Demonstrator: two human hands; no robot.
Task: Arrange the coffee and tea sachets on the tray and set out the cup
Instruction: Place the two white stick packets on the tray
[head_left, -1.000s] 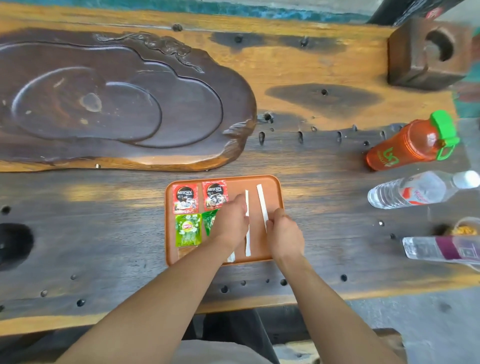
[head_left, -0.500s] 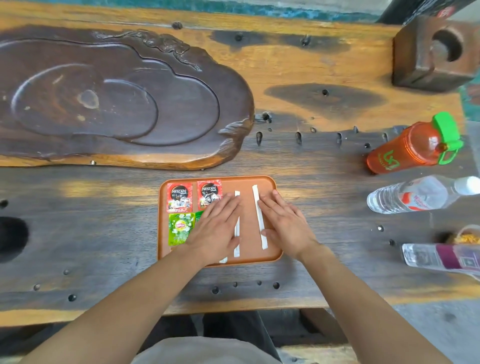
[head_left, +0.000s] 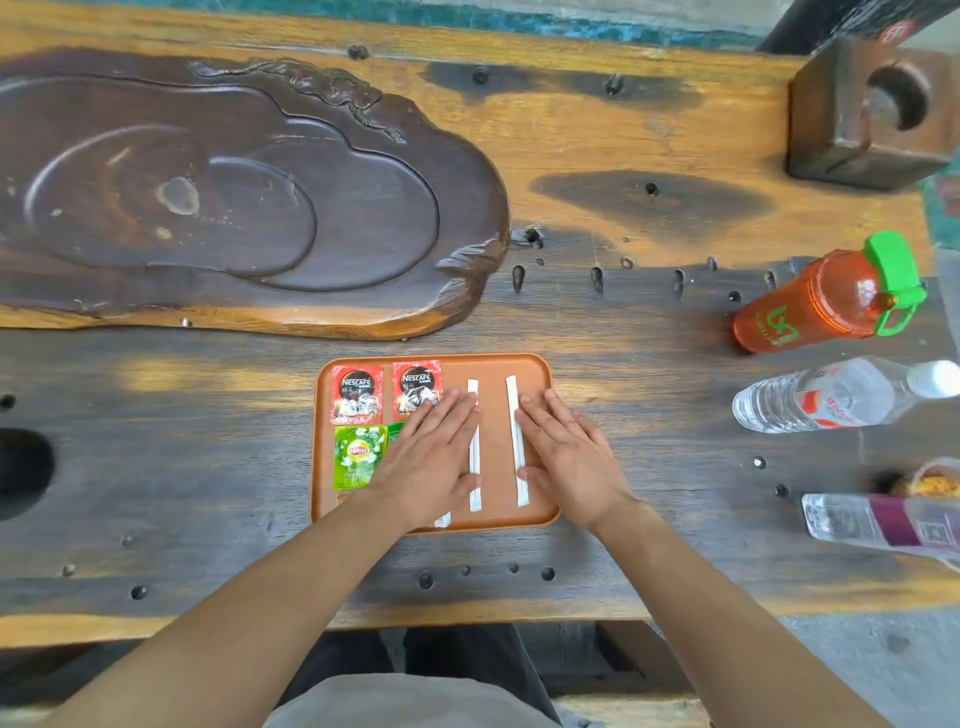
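An orange tray (head_left: 496, 365) lies on the wooden table in front of me. At its back left sit two red Nescafé sachets (head_left: 357, 394), side by side. Below them lies a green Lipton tea sachet (head_left: 357, 457); a second green sachet is mostly hidden under my left hand (head_left: 434, 457). Two white stick sachets (head_left: 517, 441) run lengthwise in the tray's right half, and a third peeks out below my left palm. Both hands lie flat with fingers spread, my right hand (head_left: 569, 457) beside the right stick. No cup is in view.
A large carved dark wooden tea board (head_left: 234, 192) fills the back left. At the right lie an orange bottle with a green cap (head_left: 821, 301), a clear water bottle (head_left: 841, 395) and another clear bottle (head_left: 883, 522). A wooden block with a hole (head_left: 872, 109) stands back right.
My hands went from curled fingertips on the stick sachets to lying flat and spread on the tray. The two sticks now lie straighter and further apart.
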